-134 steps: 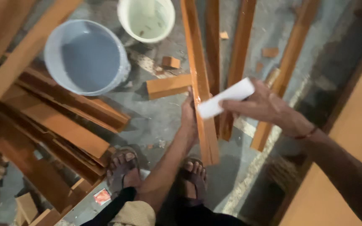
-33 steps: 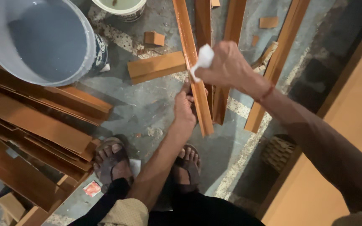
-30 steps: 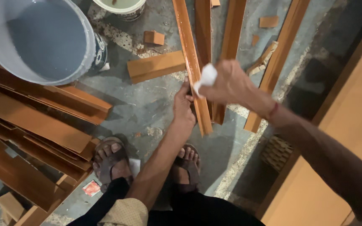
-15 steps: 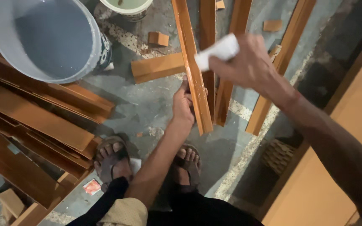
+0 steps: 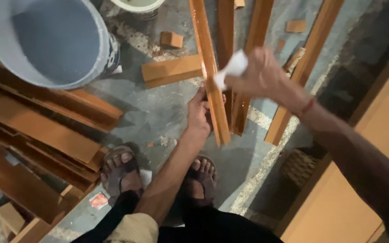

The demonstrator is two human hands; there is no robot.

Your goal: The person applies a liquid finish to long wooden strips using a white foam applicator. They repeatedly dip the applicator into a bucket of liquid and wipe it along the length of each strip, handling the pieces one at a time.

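Note:
My left hand grips the near end of a long glossy orange-brown wooden strip that stands up from the concrete floor. My right hand holds a folded white cloth or pad against the strip's right side, a little above my left hand. The right hand is blurred by motion. Two similar strips lean just behind the one I hold.
A large grey bucket stands at upper left, a white pail beyond it. Stacked wooden boards lie at left, a short block and small offcuts on the floor. My sandalled feet are below. A wooden panel rises at right.
My right hand with the white pad has slid up and down along the strip, and now sits slightly lower than half a second ago. My left hand has kept its grip.

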